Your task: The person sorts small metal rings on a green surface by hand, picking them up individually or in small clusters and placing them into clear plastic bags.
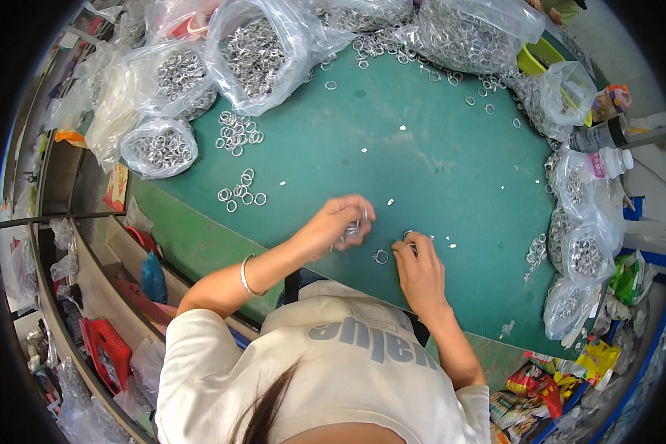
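Observation:
My left hand (345, 220) is curled above the green tabletop, slightly smeared by motion, with several silvery metal rings (353, 228) in its fingers. To its right my right hand (420, 275) is closed in a pinch low over the table. A small metal ring (408, 234) peeks out at those fingertips; the rest of it is hidden. Between the hands a single loose ring (379, 256) lies flat on the table. Farther left sit a small group of rings (242, 191) and a larger cluster of rings (237, 133).
Clear plastic bags full of rings (253, 59) line the far edge, with a smaller bag (160, 148) at the left. More ring bags (586, 251) stand along the right edge, near a white-capped bottle (610, 162). White scraps (391, 201) dot the green table (451, 163). Shelves hold a red basket (107, 351).

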